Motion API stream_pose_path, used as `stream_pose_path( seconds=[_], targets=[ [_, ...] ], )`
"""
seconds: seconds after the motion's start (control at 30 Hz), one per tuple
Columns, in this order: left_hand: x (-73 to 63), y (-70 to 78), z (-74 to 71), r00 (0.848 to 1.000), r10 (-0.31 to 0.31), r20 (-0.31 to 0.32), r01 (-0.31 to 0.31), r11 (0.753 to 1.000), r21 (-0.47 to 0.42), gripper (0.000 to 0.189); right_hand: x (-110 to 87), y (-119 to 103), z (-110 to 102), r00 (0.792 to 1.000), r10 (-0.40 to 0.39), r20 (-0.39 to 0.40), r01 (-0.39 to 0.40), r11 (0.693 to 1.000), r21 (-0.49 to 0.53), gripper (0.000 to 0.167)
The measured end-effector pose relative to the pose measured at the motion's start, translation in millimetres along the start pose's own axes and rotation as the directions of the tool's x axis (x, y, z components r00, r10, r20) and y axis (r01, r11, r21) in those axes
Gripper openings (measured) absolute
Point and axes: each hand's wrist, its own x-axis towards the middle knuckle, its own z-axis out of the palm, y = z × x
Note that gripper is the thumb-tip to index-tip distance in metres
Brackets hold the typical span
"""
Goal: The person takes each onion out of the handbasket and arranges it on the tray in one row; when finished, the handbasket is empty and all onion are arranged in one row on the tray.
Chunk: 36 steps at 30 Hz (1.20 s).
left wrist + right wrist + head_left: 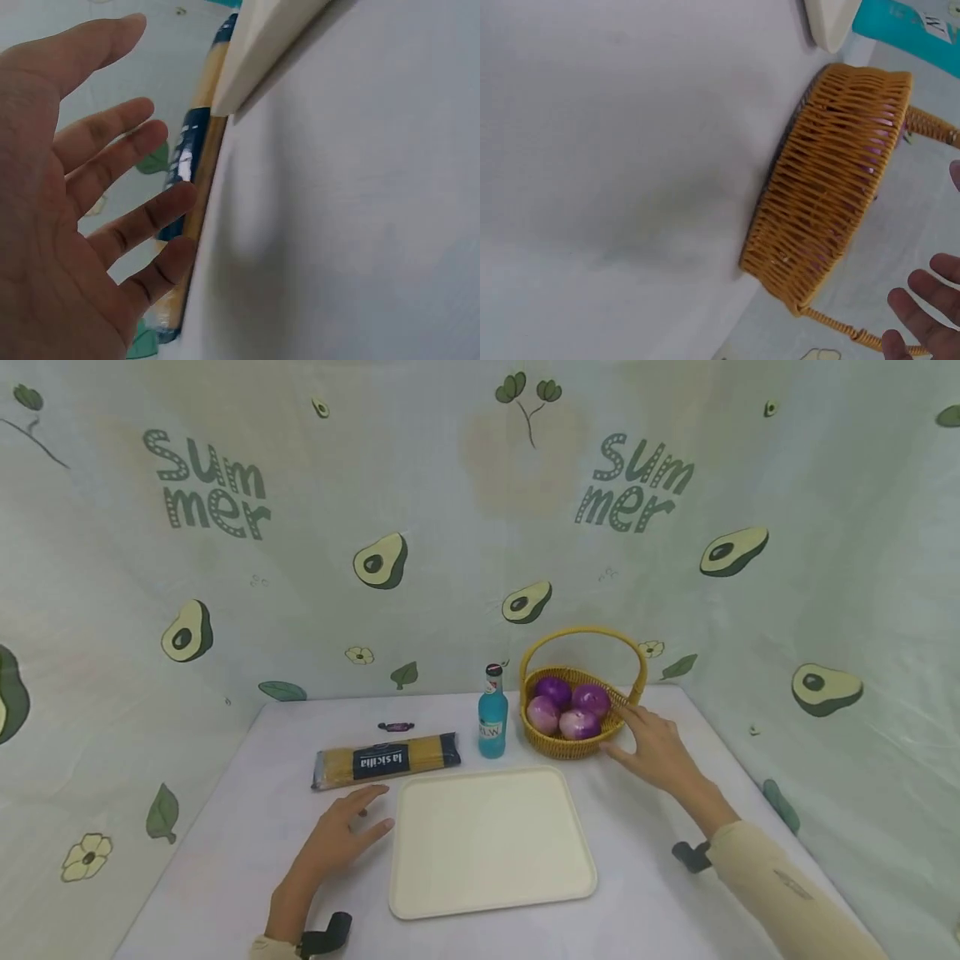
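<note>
A wicker basket (558,748) with a tall handle stands at the back right, holding several purple onions (580,724). Beside its right rim is my right hand (660,752), fingers spread near the handle's base; in the right wrist view a gap shows between the fingers and the basket wall (825,180). My left hand (341,835) hovers left of a cream tray (491,843), its fingers loosely extended and holding nothing. Just beyond it lies a packet of spaghetti (427,753) with a dark blue label, which the left wrist view shows behind the fingers.
A blue bottle (492,718) with a dark cap stands upright between the spaghetti and the basket. A small purple wrapped candy (396,727) lies behind the spaghetti. Printed cloth (450,635) hangs along the back and sides of the white table (247,827).
</note>
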Motion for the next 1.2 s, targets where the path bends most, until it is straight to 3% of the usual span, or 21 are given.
stream_pose_path(
  seconds=[0.17, 0.27, 0.4, 0.5, 0.73, 1.2],
  targets=[
    [2.0, -12.1, 16.7, 1.000, 0.015, 0.021, -0.014, 0.999, -0.036, 0.061, 13.5, -4, 5, 1.000, -0.009, 0.022, 0.009, 1.000, 0.009, 0.072],
    [-4.7, -18.8, 21.2, 0.999, 0.003, 0.038, -0.001, 0.999, -0.046, 0.060, 19.8, -7, 10, 0.998, -0.010, 0.065, 0.009, 1.000, 0.023, 0.074],
    [-11.3, -24.5, 21.7, 0.998, 0.037, 0.047, -0.036, 0.999, -0.027, 0.060, 29.2, -9, 17, 0.996, -0.018, 0.086, 0.017, 1.000, 0.017, 0.073],
    [-10.2, -25.4, 21.6, 0.996, 0.076, 0.052, -0.075, 0.997, -0.014, 0.060, 36.9, -7, 21, 0.997, -0.017, 0.078, 0.018, 1.000, -0.006, 0.071],
    [-6.3, -22.5, 22.2, 0.996, 0.056, 0.076, -0.054, 0.998, -0.026, 0.061, 47.9, -3, 25, 0.992, 0.023, 0.127, -0.022, 1.000, -0.008, 0.074],
    [-5.5, -22.8, 23.4, 0.995, 0.085, 0.059, -0.085, 0.996, -0.010, 0.061, 66.5, 3, 37, 0.971, 0.044, 0.237, -0.044, 0.999, -0.007, 0.077]
  ],
)
